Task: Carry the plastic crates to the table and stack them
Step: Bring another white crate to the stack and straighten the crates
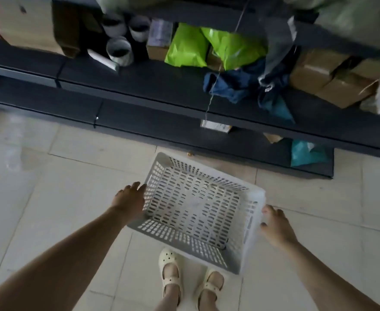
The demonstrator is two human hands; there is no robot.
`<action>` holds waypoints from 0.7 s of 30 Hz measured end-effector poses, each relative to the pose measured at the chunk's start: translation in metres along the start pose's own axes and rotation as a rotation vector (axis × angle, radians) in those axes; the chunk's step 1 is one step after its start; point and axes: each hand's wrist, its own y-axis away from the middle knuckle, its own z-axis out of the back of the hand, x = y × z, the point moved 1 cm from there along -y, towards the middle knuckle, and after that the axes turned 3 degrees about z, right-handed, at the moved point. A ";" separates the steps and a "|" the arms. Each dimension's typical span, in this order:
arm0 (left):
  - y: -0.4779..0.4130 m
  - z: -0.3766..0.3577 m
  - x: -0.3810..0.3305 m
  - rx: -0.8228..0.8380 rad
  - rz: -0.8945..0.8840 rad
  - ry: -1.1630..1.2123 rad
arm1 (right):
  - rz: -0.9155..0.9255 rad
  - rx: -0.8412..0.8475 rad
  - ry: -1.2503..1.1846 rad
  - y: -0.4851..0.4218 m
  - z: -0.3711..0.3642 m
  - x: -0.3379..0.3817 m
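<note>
Hands first: my left hand [129, 199] lies flat against the left short wall of the grey plastic crate [195, 209], fingers spread and pointing up the frame, and my right hand [275, 227] presses on the right short wall with the fingers curled at its rim. So both hands are wide apart with the crate between them, and I judge that I hold it up by squeezing, though the frame is a little blurred and I cannot tell if it is fully off the floor. The crate is in the lower middle of the frame, empty, tilted, above my pale sandals [171, 274] and the tiled floor [50, 198]. Across the upper part runs a dark shelving unit [139, 86] with green bags [207, 48], cardboard boxes [328, 79] and blue cloth [236, 84]. No table and no other crate is visible here. I think the task is at its beginning: one crate is in hand, while the carrying and all the stacking are left.
</note>
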 end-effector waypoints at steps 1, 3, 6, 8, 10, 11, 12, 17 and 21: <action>-0.012 -0.013 0.001 0.009 -0.015 -0.004 | -0.035 -0.001 -0.004 -0.009 -0.016 -0.008; -0.039 -0.047 0.005 0.047 -0.010 -0.034 | -0.102 -0.021 -0.007 -0.028 -0.054 -0.022; -0.070 -0.094 0.012 0.054 0.047 0.022 | -0.131 -0.052 -0.008 -0.048 -0.100 -0.029; -0.080 -0.116 0.010 0.049 0.134 0.166 | -0.146 -0.046 -0.009 -0.058 -0.128 -0.031; -0.088 -0.130 0.007 0.020 0.210 0.308 | -0.181 -0.041 -0.042 -0.065 -0.147 -0.032; -0.091 -0.133 0.006 -0.005 0.239 0.355 | -0.207 -0.049 -0.062 -0.066 -0.153 -0.033; -0.093 -0.135 0.004 -0.027 0.259 0.383 | -0.231 -0.053 -0.082 -0.068 -0.159 -0.033; -0.112 -0.125 0.004 -0.069 0.437 0.652 | -0.267 0.003 -0.262 -0.087 -0.165 -0.040; -0.120 -0.118 0.015 -0.100 0.530 0.808 | -0.309 -0.054 -0.437 -0.095 -0.161 -0.043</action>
